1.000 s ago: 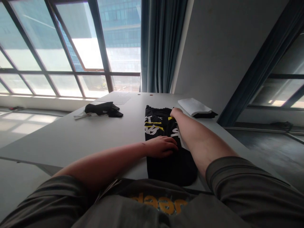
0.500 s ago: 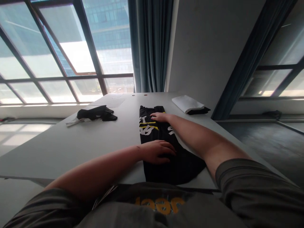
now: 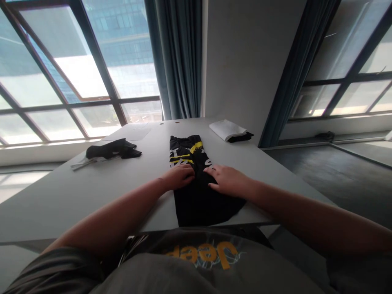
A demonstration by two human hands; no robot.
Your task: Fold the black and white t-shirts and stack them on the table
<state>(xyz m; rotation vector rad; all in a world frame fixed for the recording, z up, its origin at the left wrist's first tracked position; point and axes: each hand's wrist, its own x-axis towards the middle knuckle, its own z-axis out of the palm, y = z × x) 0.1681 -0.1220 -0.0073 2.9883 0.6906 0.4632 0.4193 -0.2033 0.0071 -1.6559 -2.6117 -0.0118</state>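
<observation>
A black T-shirt (image 3: pixel 199 208) with white and yellow print lies folded into a long strip in front of me, its lower end near the table's front edge. My left hand (image 3: pixel 180 176) rests on the strip's left side, just below the yellow lines, its fingers slightly bent over the cloth and covering part of the white lettering. Across from it, my right hand (image 3: pixel 228 179) lies on the right side with fingers spread, the tips touching the cloth beside a white letter. Both hands are open, and no cloth shows pinched in either.
On the white table (image 3: pixel 147 167), a black and white bundle of cloth (image 3: pixel 113 150) lies at the left. Folded white cloth (image 3: pixel 227 130) sits over black cloth (image 3: pixel 241 137) at the back right. Behind stand a curtain (image 3: pixel 179 61) and windows.
My right hand has drawn back from the far part of the T-shirt to its middle right. The left hand has moved from the lower middle to the left side, farther up. The view has shifted.
</observation>
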